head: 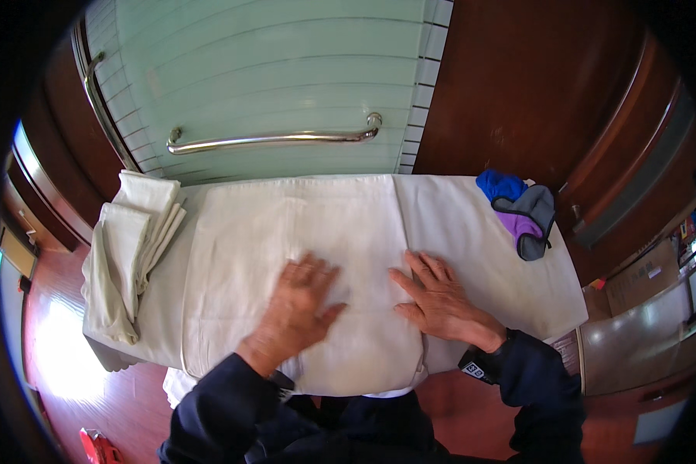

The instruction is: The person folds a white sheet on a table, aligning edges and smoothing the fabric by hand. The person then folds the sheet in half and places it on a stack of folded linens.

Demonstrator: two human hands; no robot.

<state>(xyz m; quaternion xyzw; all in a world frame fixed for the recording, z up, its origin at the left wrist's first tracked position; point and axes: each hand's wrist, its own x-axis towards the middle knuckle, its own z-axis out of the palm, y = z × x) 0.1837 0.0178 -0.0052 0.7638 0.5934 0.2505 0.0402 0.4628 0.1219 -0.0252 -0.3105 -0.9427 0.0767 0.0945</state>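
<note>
A white cloth [342,220], creased and laid out flat, covers the middle of a narrow table draped in a pale tablecloth [446,214]. My left hand [301,307] is over the cloth's centre, palm down and slightly blurred, with nothing held. Whether it presses on the fabric I cannot tell. At the cloth's right edge lies my right hand [438,296], fingers spread, its fingertips on or just above that edge. A stack of folded white cloths [139,232] rests at the table's left end, one of them hanging loosely towards the front.
A blue, grey and purple fabric item [522,211] lies at the table's right end. Behind stands a frosted glass panel [278,87] with a metal handle [272,139]. Cardboard boxes [644,278] stand at right. On the floor at lower left is a red object [98,446].
</note>
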